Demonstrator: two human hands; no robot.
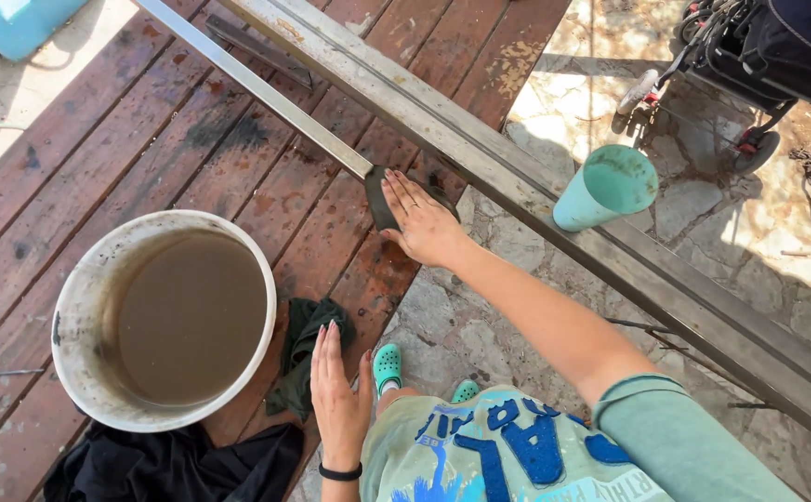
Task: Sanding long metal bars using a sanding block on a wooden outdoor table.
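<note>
Weathered red deck boards (98, 167) covered the left of the view; pale flagstone paving (703, 214) lay to the right. Observations in past tense.

Right hand (422, 223) reached out toward 12 o'clock, arm nearly straight, palm down and fingers pressed together flat over a dark sponge (379, 197). The sponge sat at the near end of a thin metal bar (257, 88), which ran away toward 10 o'clock. A heavier metal beam (535, 195) crossed diagonally just beyond, from 11 toward 4 o'clock.

Left hand (338, 395) hung low at 6 o'clock, fingers straight and close together, holding nothing, just above a dark green rag (308, 349) on the boards. Black band at the wrist.

White bucket (75, 307) of murky brown water stood at 8 o'clock from the sponge, near but apart. Black cloth (173, 465) lay under its near edge.

Judgement on technique: wiping would go best with even palm pressure, strokes along the bar's length, the sponge kept flat so its face stays on the metal. The water looked dirty enough to leave a film.

Also present: a teal cup (608, 189) resting on the beam at 3 o'clock of the right hand, a stroller (749, 56) at 1 o'clock, teal clogs (388, 364).
</note>
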